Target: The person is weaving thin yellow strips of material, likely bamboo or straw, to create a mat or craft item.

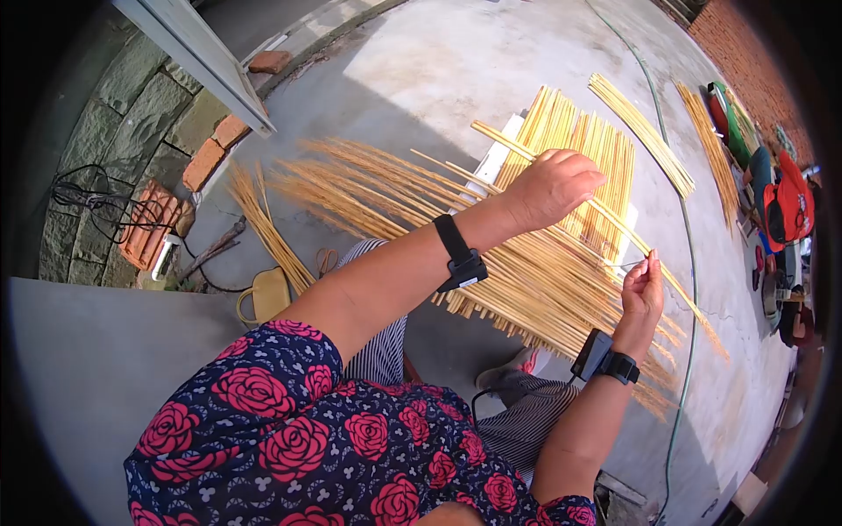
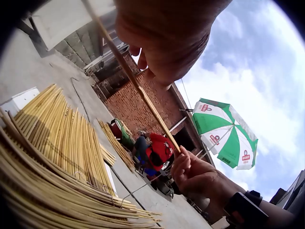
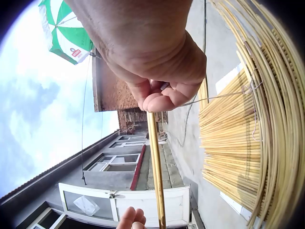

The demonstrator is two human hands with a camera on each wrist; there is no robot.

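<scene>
My left hand (image 1: 557, 188) is raised over a long pair of yellow stalks (image 3: 156, 167). In the wrist views its loosely curled fingers hang beside the stalks with a gap between. My right hand (image 1: 645, 289) pinches the same stalks between thumb and fingertips. A thin wire (image 3: 219, 97) runs from these fingers to the layered stalks, looped around some of them. Below both hands lies a woven mat of stalks (image 1: 605, 162), crossed by a thick layer of stalks with feathery heads (image 1: 351, 175).
A white board (image 1: 504, 145) shows beneath the mat. Loose stalk bundles (image 1: 645, 136) lie beyond it on the concrete floor, near a green hose (image 1: 693, 289). By my left side are a yellow bag (image 1: 267, 294), scissors (image 1: 327, 260) and bricks (image 1: 203, 165). Red and green items (image 1: 788, 202) stand far right.
</scene>
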